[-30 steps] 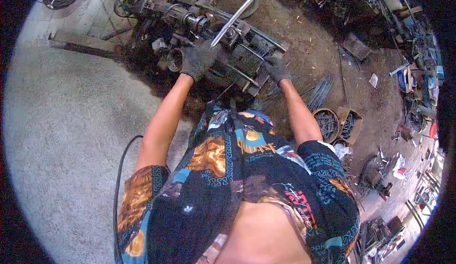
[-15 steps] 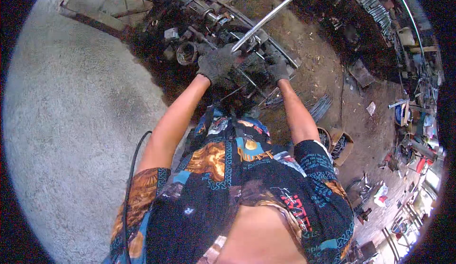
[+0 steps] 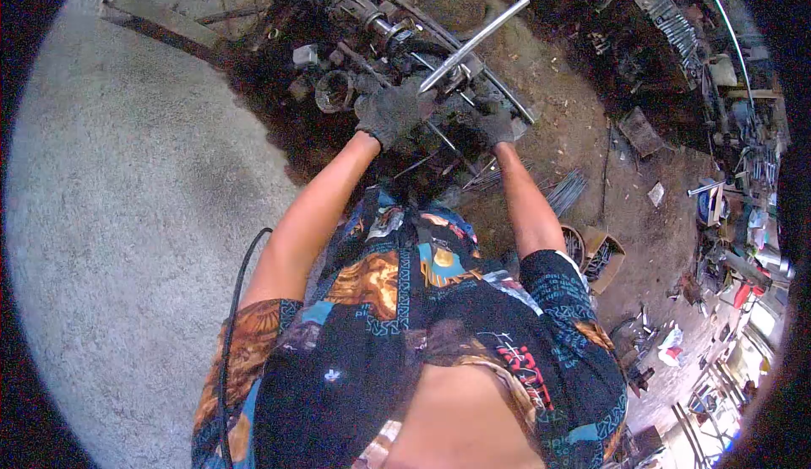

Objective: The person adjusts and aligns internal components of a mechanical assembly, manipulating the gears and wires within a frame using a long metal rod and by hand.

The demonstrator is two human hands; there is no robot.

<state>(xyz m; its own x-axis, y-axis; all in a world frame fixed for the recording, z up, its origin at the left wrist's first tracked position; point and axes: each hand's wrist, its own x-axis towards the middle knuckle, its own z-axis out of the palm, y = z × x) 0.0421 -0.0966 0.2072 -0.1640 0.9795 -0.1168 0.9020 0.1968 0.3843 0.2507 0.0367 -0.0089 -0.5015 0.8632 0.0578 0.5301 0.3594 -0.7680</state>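
A dark, greasy machine with metal rods and rails (image 3: 405, 26) lies ahead of me. A shiny straight metal bar (image 3: 477, 43) slants across it, its lower end beside the fingers of my left hand (image 3: 393, 113). That hand wears a dark grey knitted glove, its fingers curled over the machine; what is under them is hidden. Likewise gloved, my right hand (image 3: 492, 123) is closed at the machine's right side, by the end of a long rail, and its grip is hidden. Left of my left hand sits a round, dirty can (image 3: 334, 92).
Thin metal rods (image 3: 568, 190) lie on the brown floor at right, near a box of small metal parts (image 3: 604, 260). Cluttered tools and scrap (image 3: 743, 275) line the far right. A long metal beam (image 3: 160, 32) lies on the concrete at upper left. A black cable (image 3: 232, 325) hangs by my left arm.
The view has shifted slightly. The metal bar and both hands appear a little lower and further right; both hands keep their places on the machine.
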